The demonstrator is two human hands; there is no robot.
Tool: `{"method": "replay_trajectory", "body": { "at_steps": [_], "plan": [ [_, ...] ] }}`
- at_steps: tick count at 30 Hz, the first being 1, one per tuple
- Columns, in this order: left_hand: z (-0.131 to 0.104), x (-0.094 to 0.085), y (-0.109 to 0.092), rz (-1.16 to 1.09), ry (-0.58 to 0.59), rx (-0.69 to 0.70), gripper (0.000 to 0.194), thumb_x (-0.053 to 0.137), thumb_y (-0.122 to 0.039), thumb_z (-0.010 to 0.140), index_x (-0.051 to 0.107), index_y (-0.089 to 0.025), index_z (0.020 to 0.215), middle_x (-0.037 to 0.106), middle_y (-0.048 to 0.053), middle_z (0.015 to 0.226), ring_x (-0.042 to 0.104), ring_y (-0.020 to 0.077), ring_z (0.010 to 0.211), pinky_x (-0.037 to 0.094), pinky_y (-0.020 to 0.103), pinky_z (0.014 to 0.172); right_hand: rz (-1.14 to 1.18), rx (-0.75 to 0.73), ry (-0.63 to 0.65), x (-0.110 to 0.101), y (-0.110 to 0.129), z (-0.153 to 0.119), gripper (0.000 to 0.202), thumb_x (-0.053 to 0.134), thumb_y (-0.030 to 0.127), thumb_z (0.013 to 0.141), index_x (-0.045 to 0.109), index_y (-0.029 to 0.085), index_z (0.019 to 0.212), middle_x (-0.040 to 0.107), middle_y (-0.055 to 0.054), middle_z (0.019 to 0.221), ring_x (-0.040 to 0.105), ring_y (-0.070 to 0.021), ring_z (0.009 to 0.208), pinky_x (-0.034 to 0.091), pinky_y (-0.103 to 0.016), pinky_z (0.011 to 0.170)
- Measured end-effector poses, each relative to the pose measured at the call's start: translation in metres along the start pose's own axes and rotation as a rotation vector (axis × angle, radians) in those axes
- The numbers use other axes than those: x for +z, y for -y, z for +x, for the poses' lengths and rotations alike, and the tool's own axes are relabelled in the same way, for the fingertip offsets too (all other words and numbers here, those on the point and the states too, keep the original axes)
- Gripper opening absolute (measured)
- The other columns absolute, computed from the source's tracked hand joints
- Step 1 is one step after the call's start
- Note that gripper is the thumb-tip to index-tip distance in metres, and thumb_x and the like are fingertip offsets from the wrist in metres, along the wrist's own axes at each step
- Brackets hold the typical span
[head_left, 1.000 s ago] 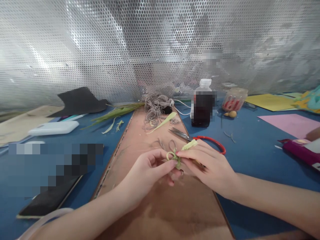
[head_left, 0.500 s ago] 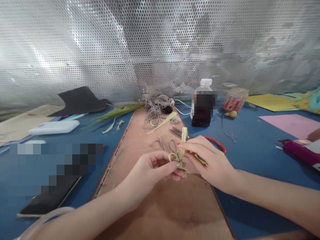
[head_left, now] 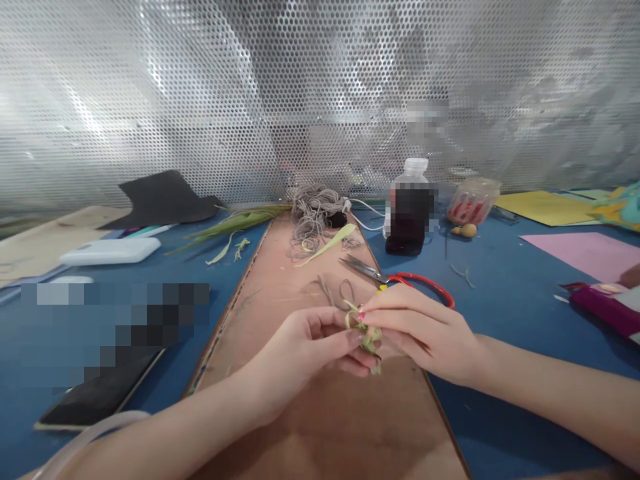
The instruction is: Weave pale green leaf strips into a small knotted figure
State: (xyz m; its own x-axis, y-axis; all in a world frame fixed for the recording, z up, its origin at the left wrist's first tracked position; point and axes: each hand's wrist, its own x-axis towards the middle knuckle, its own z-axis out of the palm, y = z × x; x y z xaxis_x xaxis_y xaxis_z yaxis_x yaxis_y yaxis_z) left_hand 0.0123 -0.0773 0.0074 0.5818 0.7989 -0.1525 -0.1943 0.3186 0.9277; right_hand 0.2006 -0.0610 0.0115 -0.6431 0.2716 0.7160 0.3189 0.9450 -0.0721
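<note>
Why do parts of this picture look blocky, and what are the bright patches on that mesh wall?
Head view: pixelated blocks mask the bottle label and a patch left of the board; glare streaks the perforated metal screen; edges bow from lens distortion.

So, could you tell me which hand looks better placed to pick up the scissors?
Probably the right hand: the red-handled scissors lie just beyond it on the board, while the left hand is farther away. Both pinch the leaf-strip knot.

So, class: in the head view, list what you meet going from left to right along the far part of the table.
White case → green leaf strips → grey cord bundle → dark bottle → clear jar → yellow paper.
</note>
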Motion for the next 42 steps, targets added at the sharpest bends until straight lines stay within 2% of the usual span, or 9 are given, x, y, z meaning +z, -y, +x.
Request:
{"method": "replay_trajectory", "body": {
  "at_steps": [4,7,14,19,24,27,31,37,42],
  "plan": [
    [0.002,0.0,0.0,0.008,0.006,-0.028,0.012,0.059,-0.02,0.078,0.063,-0.008,0.08,0.067,0.007,0.074,0.063,0.0119,0.067,0.051,0.022,0.067,0.004,-0.068,0.011,0.0,-0.002,-0.001,0.017,0.047,0.011,0.085,0.055,0.01,0.101,0.062,-0.01,0.091,0.056,-0.0132,0.09,0.048,-0.025,0.081],
    [0.002,-0.001,0.001,-0.004,0.021,-0.025,0.012,0.059,-0.019,0.078,0.064,-0.008,0.08,0.066,0.006,0.074,0.063,0.0116,0.067,0.052,0.022,0.067,-0.04,-0.058,0.014,-0.001,-0.003,-0.002,0.018,0.046,0.013,0.086,0.055,0.01,0.101,0.062,-0.01,0.09,0.056,-0.0141,0.088,0.048,-0.027,0.08],
    [0.0,-0.003,0.005,-0.023,0.034,-0.032,0.012,0.059,-0.019,0.078,0.063,-0.008,0.082,0.066,0.006,0.075,0.063,0.0119,0.068,0.052,0.023,0.069,-0.032,0.005,-0.014,0.0,0.003,0.0,0.018,0.044,0.009,0.086,0.058,0.013,0.097,0.062,-0.008,0.089,0.058,-0.0098,0.087,0.048,-0.018,0.08],
    [0.001,-0.004,0.004,-0.029,0.027,-0.047,0.013,0.06,-0.021,0.078,0.063,-0.009,0.082,0.066,0.007,0.077,0.064,0.013,0.069,0.051,0.024,0.069,0.053,0.054,-0.038,-0.002,0.006,0.002,0.019,0.045,0.006,0.083,0.057,0.016,0.095,0.062,-0.008,0.086,0.058,-0.0122,0.082,0.051,-0.024,0.074],
    [0.002,-0.003,0.004,-0.038,0.007,-0.058,0.014,0.062,-0.024,0.075,0.064,-0.011,0.077,0.066,0.005,0.073,0.063,0.014,0.067,0.051,0.026,0.069,0.089,0.016,-0.015,-0.001,0.004,0.002,0.019,0.048,0.006,0.081,0.056,0.017,0.094,0.062,-0.007,0.085,0.058,-0.0135,0.082,0.051,-0.027,0.071],
    [0.002,-0.003,0.005,-0.004,-0.018,-0.046,0.016,0.063,-0.026,0.073,0.064,-0.011,0.077,0.066,0.005,0.072,0.063,0.0137,0.067,0.051,0.026,0.07,0.101,-0.001,0.003,0.003,0.003,0.0,0.019,0.051,0.005,0.079,0.056,0.015,0.094,0.061,-0.007,0.087,0.057,-0.0142,0.082,0.05,-0.029,0.073],
    [0.003,-0.003,0.005,0.08,-0.056,-0.028,0.017,0.064,-0.027,0.072,0.063,-0.011,0.076,0.066,0.005,0.074,0.063,0.0135,0.068,0.051,0.026,0.069,0.034,0.071,-0.034,0.004,0.004,-0.002,0.021,0.052,0.001,0.077,0.058,0.014,0.092,0.06,-0.007,0.087,0.055,-0.0139,0.083,0.048,-0.028,0.076],
    [0.002,-0.001,0.005,0.134,-0.059,-0.002,0.015,0.062,-0.027,0.073,0.063,-0.012,0.075,0.065,0.003,0.071,0.062,0.013,0.068,0.051,0.025,0.069,0.047,0.017,0.014,0.004,0.005,0.001,0.019,0.051,0.005,0.079,0.057,0.016,0.093,0.061,-0.008,0.091,0.056,-0.0151,0.084,0.049,-0.031,0.076],
    [0.002,-0.002,0.006,0.165,-0.072,0.008,0.015,0.063,-0.027,0.073,0.063,-0.013,0.073,0.065,0.002,0.07,0.062,0.0134,0.067,0.051,0.025,0.066,-0.016,0.063,-0.005,0.003,0.008,-0.001,0.02,0.047,0.007,0.082,0.056,0.019,0.095,0.06,-0.006,0.092,0.058,-0.0128,0.085,0.05,-0.027,0.077]
  ]
}}
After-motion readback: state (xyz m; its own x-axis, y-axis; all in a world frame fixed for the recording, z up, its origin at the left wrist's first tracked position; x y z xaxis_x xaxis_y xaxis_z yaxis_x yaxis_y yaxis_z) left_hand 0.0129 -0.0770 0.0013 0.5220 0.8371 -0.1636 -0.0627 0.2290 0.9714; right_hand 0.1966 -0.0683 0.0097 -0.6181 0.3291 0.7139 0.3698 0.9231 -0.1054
